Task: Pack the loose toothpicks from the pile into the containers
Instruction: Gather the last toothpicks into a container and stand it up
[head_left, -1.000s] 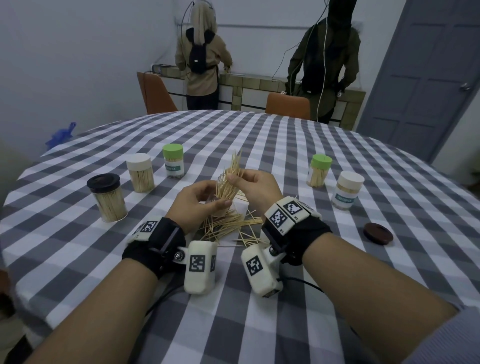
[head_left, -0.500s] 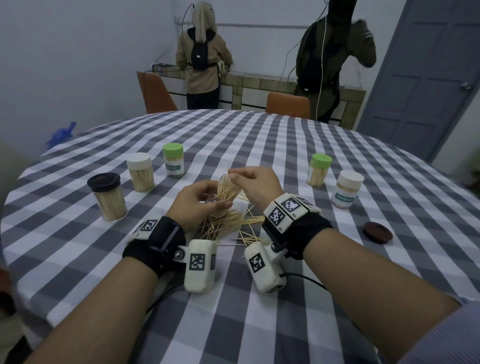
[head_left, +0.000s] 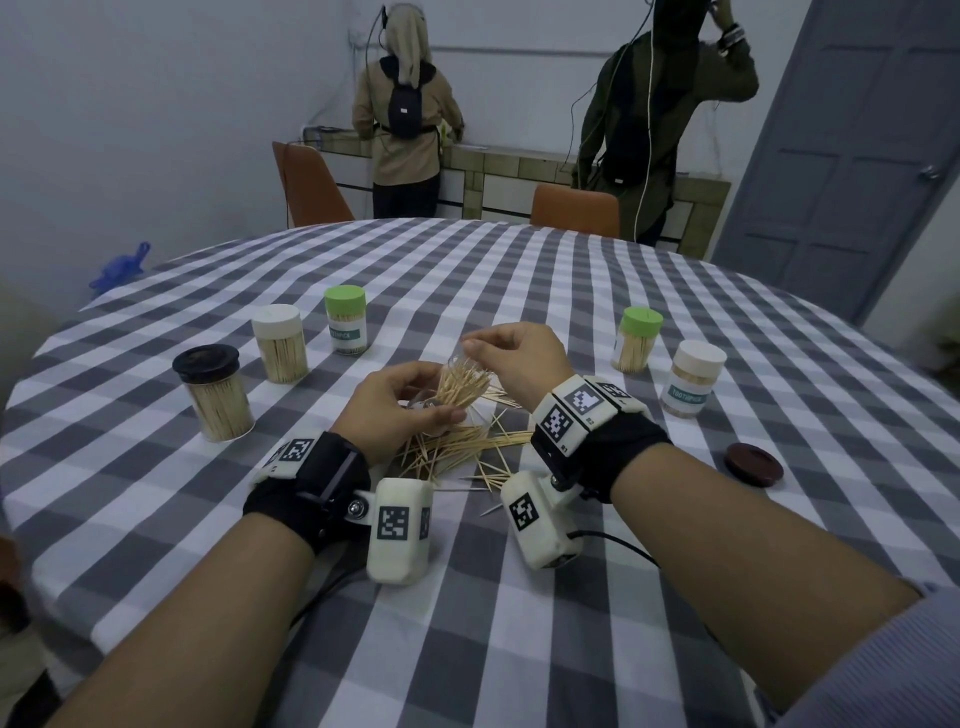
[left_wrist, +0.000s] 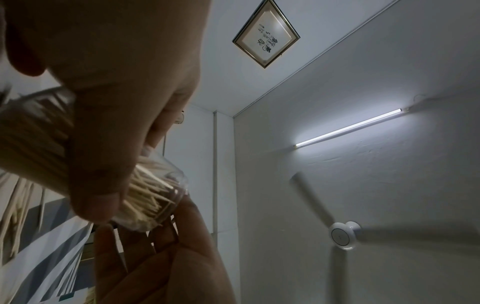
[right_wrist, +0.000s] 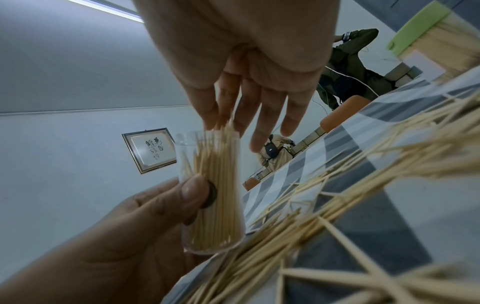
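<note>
From the head camera, the left hand (head_left: 402, 402) curled round a clear container (head_left: 457, 387), holding it tilted with its mouth toward one o'clock, presumably so the sticks could slide in without spilling. The right hand (head_left: 519, 358) hovered at the mouth, thumb and forefinger pinched at the tips of the toothpicks in the container (head_left: 464, 383), the other fingers loosely spread. The loose pile (head_left: 457, 449) lay on the checked tablecloth (head_left: 467, 270) at six o'clock from the container, directly beneath both hands, so refills were within short reach. Five capped containers stood aside, three at nine to ten o'clock, two at three o'clock; a dark lid (head_left: 753, 464) lay alone at four o'clock, probably the open container's own.

From the left wrist, the thumb and fingers wrapped the container's wall (left_wrist: 155, 197), its open mouth toward the right palm (left_wrist: 166, 263); sticks inside reached nearly to the rim.

From the right wrist, the right hand's fingertips (right_wrist: 210, 117) touched the stick tips at twelve o'clock of the container (right_wrist: 213, 195). Motion blur there made it hard to say whether they still pinched sticks or only tamped them. The left thumb (right_wrist: 192, 187) pressed the wall, steadying it against that push. The pile (right_wrist: 337, 205) spread at four o'clock.
</note>
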